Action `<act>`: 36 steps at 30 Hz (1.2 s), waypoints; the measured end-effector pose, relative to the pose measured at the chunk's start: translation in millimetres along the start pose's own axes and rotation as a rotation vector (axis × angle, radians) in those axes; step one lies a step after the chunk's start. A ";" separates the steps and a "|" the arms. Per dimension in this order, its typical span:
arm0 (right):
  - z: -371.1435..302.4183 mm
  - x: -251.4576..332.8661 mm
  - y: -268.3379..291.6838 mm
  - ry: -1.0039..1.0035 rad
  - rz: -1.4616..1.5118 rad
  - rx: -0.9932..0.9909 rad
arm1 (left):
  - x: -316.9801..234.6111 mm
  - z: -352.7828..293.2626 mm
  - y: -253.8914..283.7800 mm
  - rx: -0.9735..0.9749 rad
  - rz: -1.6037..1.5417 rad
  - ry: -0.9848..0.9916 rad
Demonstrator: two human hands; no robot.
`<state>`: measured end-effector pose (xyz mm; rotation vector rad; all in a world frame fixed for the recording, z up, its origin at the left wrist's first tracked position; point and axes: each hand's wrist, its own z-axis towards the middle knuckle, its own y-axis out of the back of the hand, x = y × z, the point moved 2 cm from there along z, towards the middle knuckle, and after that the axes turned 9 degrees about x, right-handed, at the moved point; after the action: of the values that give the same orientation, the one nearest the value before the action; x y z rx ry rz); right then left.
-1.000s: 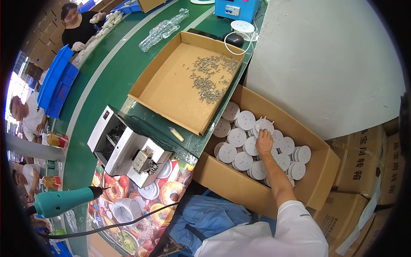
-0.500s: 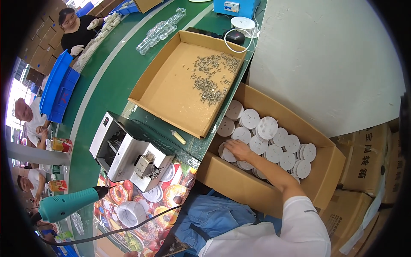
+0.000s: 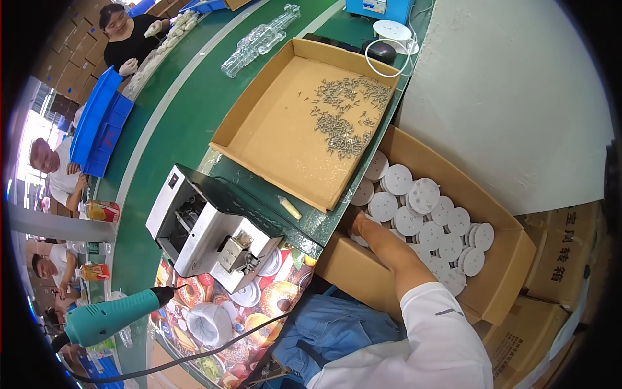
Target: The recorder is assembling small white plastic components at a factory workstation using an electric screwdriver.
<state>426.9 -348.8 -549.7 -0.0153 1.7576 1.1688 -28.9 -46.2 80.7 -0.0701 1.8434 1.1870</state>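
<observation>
My right hand [image 3: 356, 224] reaches down into a cardboard box [image 3: 348, 264], at its near left end by the table edge. White round discs [image 3: 424, 196] with small holes fill the box in overlapping layers, and some lie right beside the hand. The fingers point down and are mostly hidden, so whether they grip a disc cannot be seen. My left hand is out of view. A teal electric screwdriver [image 3: 116, 316] with a thin bit is at the lower left. Near the table's edge sits a small white and black machine [image 3: 217, 227] with an open compartment.
A shallow cardboard tray [image 3: 272, 136] holds scattered screws [image 3: 340, 133]. Below the machine, a patterned mat [image 3: 282, 295] bears a white disc-shaped part [image 3: 246, 293] and a white cup-like piece [image 3: 208, 324]. A black cable [image 3: 194, 364] crosses the mat. Co-workers sit across the green table [image 3: 172, 123].
My right hand has gone deeper at the box's left end, and its fingers have passed out of sight. The whole view has shifted, so the scene sits farther right.
</observation>
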 end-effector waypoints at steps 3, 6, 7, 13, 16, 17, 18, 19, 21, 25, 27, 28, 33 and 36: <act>19.3 -15.6 48.2 0.318 0.381 0.432 | -2.1 2.1 0.7 -0.041 0.071 0.014; -3.2 -89.9 74.9 0.605 0.713 0.877 | -0.4 3.7 7.4 -0.041 0.071 0.005; -10.3 -109.9 93.1 0.696 0.824 1.030 | -0.4 4.6 7.2 -0.041 0.053 -0.001; -56.4 -243.7 126.2 0.068 1.755 0.842 | -2.3 25.5 -10.2 0.046 -0.136 0.026; -91.7 -281.6 141.9 -0.205 2.205 0.571 | -8.9 32.7 -13.0 0.096 -0.082 -0.035; -106.4 -288.6 147.5 -0.264 2.549 0.421 | -10.6 33.9 -12.5 0.105 -0.084 -0.039; -122.3 -296.0 154.1 -0.324 2.878 0.229 | -12.5 34.2 -10.5 0.111 -0.042 -0.070; -138.8 -301.4 162.2 -0.332 2.873 0.228 | -16.3 33.7 -10.2 0.114 0.000 -0.097; -181.3 -312.8 180.2 -0.304 3.322 -0.068 | -24.3 32.4 -11.3 0.101 0.020 -0.063; -270.2 -308.0 186.1 -0.681 3.329 -0.214 | -28.1 37.6 -18.7 0.135 -0.005 -0.025; -300.4 -315.7 181.9 -0.850 3.187 -0.227 | -28.1 41.5 -22.2 0.176 -0.005 -0.120; -317.1 -319.2 174.5 -1.179 2.672 -0.056 | -27.9 42.9 -22.6 0.181 -0.008 -0.123; -327.4 -314.0 153.4 -1.641 1.516 0.054 | -33.0 43.3 -27.4 0.127 -0.004 -0.139; -322.4 -298.0 126.3 -1.494 0.975 -0.003 | -19.8 43.9 -22.1 0.119 0.050 -0.206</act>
<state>290.7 -647.0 -231.7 1.4453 0.3181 1.2105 22.0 -33.1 74.2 0.1608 1.7374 1.0739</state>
